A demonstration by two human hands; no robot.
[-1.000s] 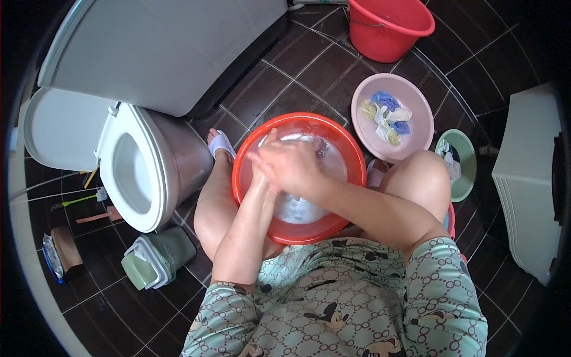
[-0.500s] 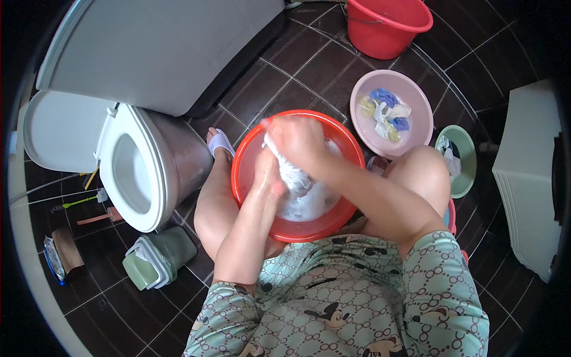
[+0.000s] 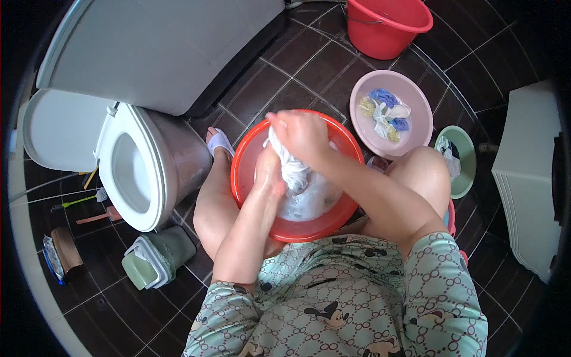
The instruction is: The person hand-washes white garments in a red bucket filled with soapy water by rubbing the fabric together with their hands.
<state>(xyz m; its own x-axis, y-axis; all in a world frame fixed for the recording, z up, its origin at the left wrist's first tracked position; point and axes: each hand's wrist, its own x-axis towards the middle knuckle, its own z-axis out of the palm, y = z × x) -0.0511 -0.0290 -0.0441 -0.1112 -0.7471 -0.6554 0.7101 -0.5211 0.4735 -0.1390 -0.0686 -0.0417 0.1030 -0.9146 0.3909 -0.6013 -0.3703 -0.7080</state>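
Observation:
A red basin (image 3: 333, 225) with sudsy water (image 3: 303, 208) stands between my knees. Over it, both hands grip a wet white cloth (image 3: 292, 169), whose lower part hangs bunched towards the suds. My right hand (image 3: 302, 138) is closed on the upper part of the cloth, near the basin's far side. Just below and to its left, my left hand (image 3: 269, 169) is closed against the same cloth; its fingertips are mostly hidden behind the cloth and the right hand. What kind of garment or cloth it is, I cannot tell.
A pink basin (image 3: 360, 128) with white, blue and yellow cloths stands at the right, beside a green basin (image 3: 467, 178). A red bucket (image 3: 380, 35) is behind them. To the left are a toilet (image 3: 157, 172) and a green bin (image 3: 178, 247).
My right hand has shifted slightly on the cloth and shows less blur. My left hand keeps nearly the same place, and the cloth stays in both hands.

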